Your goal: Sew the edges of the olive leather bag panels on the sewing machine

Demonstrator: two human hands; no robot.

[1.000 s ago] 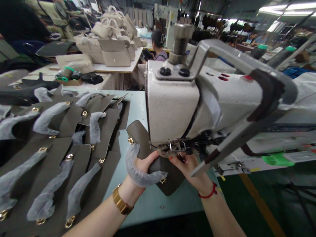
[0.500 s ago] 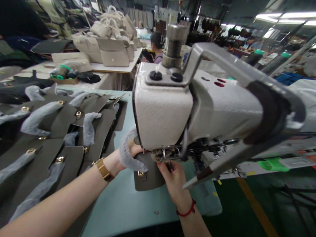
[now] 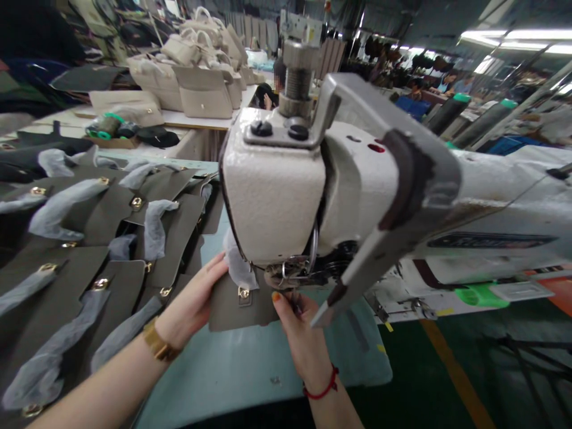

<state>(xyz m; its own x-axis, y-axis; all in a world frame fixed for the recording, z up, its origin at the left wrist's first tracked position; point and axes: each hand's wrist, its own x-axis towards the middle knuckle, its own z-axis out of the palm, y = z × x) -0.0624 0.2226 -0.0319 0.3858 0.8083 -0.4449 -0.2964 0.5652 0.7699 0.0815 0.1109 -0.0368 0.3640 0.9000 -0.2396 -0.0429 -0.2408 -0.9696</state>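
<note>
A taupe leather bag piece [image 3: 223,310] lies under the head of a white sewing machine [image 3: 272,202]. It carries a gold metal fitting [image 3: 243,294] and a handle wrapped in translucent white film [image 3: 240,268]. My left hand [image 3: 194,307] grips the left edge of the piece, some fingers hidden by it. At the right edge my right hand [image 3: 300,325] pinches the piece, thumb on top beside the presser foot [image 3: 279,277] and the other fingers curled. The needle and the stitch line cannot be made out.
Several taupe bag pieces [image 3: 84,220] with wrapped handles cover the left of the light-blue table [image 3: 214,381]. A grey metal guard bar [image 3: 370,262] slants down close to my right hand. Beige bags [image 3: 203,89] are stacked behind; a person [image 3: 270,95] sits there.
My left hand has come out of the wrapped handle and moved left to the piece's edge. The piece has turned, showing more on its left. The view has shifted a little.
</note>
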